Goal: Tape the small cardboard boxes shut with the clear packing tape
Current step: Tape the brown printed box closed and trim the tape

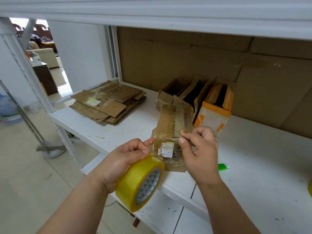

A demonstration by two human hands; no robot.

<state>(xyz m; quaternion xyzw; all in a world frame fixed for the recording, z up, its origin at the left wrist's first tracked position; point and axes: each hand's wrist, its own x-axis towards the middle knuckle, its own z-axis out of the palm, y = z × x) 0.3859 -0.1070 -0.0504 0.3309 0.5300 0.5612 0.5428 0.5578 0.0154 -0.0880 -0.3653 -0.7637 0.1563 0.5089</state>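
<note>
From your head view, your left hand [125,159] grips one roll of clear packing tape [141,182], fingers [145,150] curled over its rim, thumb stretched toward the box at 1 o'clock. The roll hangs at the shelf's front edge, at 7 o'clock from the small cardboard box [172,125].

Your right hand [200,152] is at the box's near right corner. Its thumb and forefinger are pressed together in a pinch on what looks like the clear tape end, though the film itself is hard to make out. The other fingers are loosely curled.

The box lies on the white shelf [253,166], one long face up, its near end between your two hands and touching your right fingertips.

Count: one taped-over box in hand; three open boxes standing side by side at 12 to 1 o'clock behind it, two brown [170,92] and one orange-and-white [215,108]; one stack of flattened cardboard [108,102] at 10 o'clock; one green object [222,166] at 3 o'clock from your right hand.
</note>
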